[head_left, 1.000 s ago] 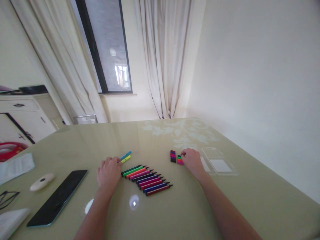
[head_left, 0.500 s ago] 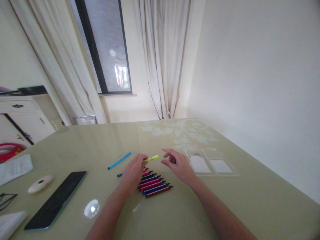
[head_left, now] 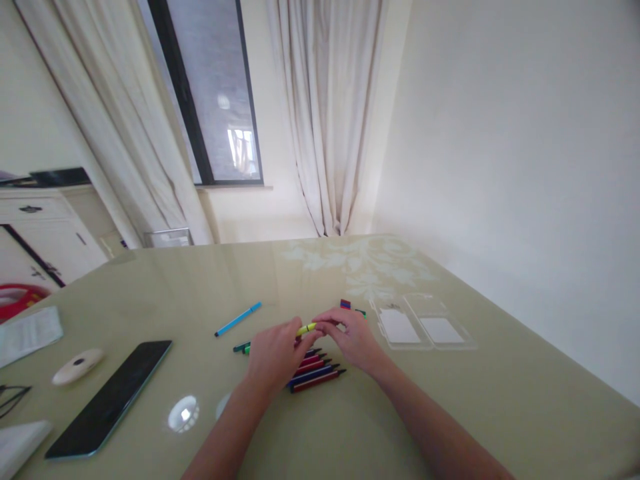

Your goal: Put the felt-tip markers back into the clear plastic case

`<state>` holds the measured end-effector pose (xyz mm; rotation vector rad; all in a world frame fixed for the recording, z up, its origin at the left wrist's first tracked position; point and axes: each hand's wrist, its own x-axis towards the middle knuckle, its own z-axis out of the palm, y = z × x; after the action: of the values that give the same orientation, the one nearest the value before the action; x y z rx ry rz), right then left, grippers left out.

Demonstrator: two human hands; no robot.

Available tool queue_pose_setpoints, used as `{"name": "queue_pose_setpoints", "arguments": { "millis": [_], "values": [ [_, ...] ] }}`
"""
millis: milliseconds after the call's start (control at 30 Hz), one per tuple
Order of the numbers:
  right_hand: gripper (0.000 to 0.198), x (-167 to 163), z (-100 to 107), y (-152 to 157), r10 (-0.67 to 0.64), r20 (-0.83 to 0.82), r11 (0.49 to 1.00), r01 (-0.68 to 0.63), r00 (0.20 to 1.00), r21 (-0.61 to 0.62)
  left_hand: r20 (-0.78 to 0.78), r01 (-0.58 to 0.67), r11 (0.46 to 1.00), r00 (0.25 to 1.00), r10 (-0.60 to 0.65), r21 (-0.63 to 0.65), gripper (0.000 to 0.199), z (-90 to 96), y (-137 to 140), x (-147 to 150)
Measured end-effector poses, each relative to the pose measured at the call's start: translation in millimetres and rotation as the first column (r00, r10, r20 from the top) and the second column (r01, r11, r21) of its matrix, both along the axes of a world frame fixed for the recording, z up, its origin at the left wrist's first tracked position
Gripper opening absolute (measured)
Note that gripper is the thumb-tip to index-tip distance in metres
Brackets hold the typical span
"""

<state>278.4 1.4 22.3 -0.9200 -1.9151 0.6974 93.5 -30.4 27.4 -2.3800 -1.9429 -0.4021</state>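
Note:
A yellow felt-tip pen (head_left: 305, 329) is held between my two hands, above a row of pens. My left hand (head_left: 274, 350) is closed around its body. The fingers of my right hand (head_left: 350, 335) pinch its cap end. Below lie several uncapped felt-tip pens (head_left: 316, 382) in red, pink and blue, their dark tips pointing right; my left hand covers part of the row. Ends of green pens (head_left: 242, 347) stick out left of that hand. A light blue pen (head_left: 239, 319) lies apart, farther left. Behind my right hand, small red and blue caps (head_left: 345, 304) are partly visible.
An open clear plastic case (head_left: 430, 345) with white inserts lies to the right. On the left are a black phone (head_left: 110, 400), a cream oval object (head_left: 78, 367), a clear round object (head_left: 183, 414) and a pale packet (head_left: 31, 335). A wall borders the table's right side.
My right hand has moved left and closed on the cap end of the yellow pen. My left hand has shifted slightly right and down with the pen, uncovering green pen ends.

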Motion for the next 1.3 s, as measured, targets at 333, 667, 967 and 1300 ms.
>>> {"name": "queue_pose_setpoints", "arguments": {
  "millis": [333,667,967,1300],
  "values": [
    [0.021,69,-4,45,-0.477,0.049,0.877,0.479,0.878,-0.041,0.061,-0.396,0.917,0.915,0.399,-0.051,0.054,1.7,17,-50],
    [0.019,77,-15,51,-0.541,0.635,0.821,0.509,0.552,0.258,0.045,-0.343,0.937,0.937,0.346,-0.061,0.033,-31.9,29,-78],
    [0.022,78,-14,52,-0.515,0.680,0.825,0.516,0.522,0.230,0.106,-0.299,0.950,0.946,0.308,-0.093,0.031,-34.5,34,-85],
    [0.024,79,-18,52,-0.501,0.700,0.831,0.508,0.509,0.225,0.144,-0.265,0.954,0.948,0.285,-0.142,0.030,-38.5,39,-91]
  ]
}}
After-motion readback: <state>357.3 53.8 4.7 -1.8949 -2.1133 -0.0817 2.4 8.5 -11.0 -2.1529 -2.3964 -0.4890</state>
